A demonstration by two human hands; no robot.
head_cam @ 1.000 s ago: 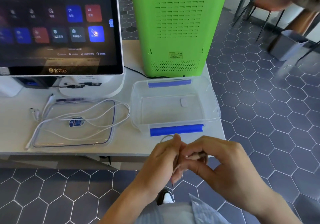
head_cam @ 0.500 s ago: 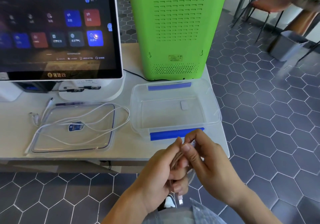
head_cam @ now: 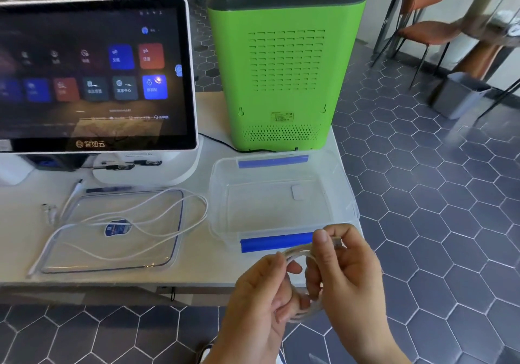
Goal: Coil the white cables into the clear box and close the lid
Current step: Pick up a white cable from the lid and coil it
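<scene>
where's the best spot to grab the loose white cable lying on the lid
Probably the loop overhanging the lid's right edge, nearest the clear box. Pinch it from above: it lies flat, with bare table beneath.

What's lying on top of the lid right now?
A loose white cable sprawls across the lid, over its blue label. Nothing else is on it.

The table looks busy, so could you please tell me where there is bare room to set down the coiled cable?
Inside the clear box, nearly bare. A narrow table strip between lid and front edge. Crowded: loose cable over the lid; screen and green machine behind.
</scene>
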